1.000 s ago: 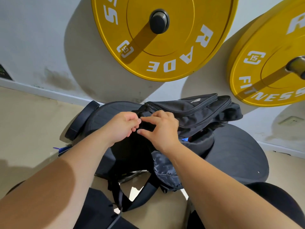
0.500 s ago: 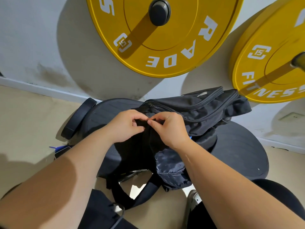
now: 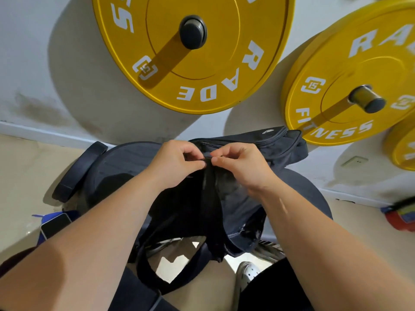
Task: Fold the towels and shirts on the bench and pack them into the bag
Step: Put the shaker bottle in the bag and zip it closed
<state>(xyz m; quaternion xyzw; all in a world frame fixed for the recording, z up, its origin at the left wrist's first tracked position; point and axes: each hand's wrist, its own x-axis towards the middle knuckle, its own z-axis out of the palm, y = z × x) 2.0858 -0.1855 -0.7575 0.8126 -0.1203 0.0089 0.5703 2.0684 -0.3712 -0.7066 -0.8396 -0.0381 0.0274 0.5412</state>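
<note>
A black bag [image 3: 278, 144] lies on the dark padded bench [image 3: 121, 160], its zipped top toward the wall and a strap [image 3: 179, 274] hanging down off the front edge. My left hand [image 3: 173, 162] and my right hand [image 3: 242, 164] meet at the near edge of the bag. Both pinch a fold of the black fabric [image 3: 207, 159] between thumb and fingers, fingertips almost touching. No towels or shirts show; the bag's inside is hidden.
Two yellow weight plates [image 3: 193, 52] [image 3: 350, 86] hang on pegs on the grey wall behind. A black disc [image 3: 78, 171] leans at the bench's left end. A phone [image 3: 55, 224] lies on the floor at left, a red object [image 3: 402, 218] at right. My shoe [image 3: 247, 274] shows below.
Both hands rose slightly and closed together on the bag's edge. The right hand's spread fingers have curled into a pinch. The view shifted a little, bringing more of the right plate in.
</note>
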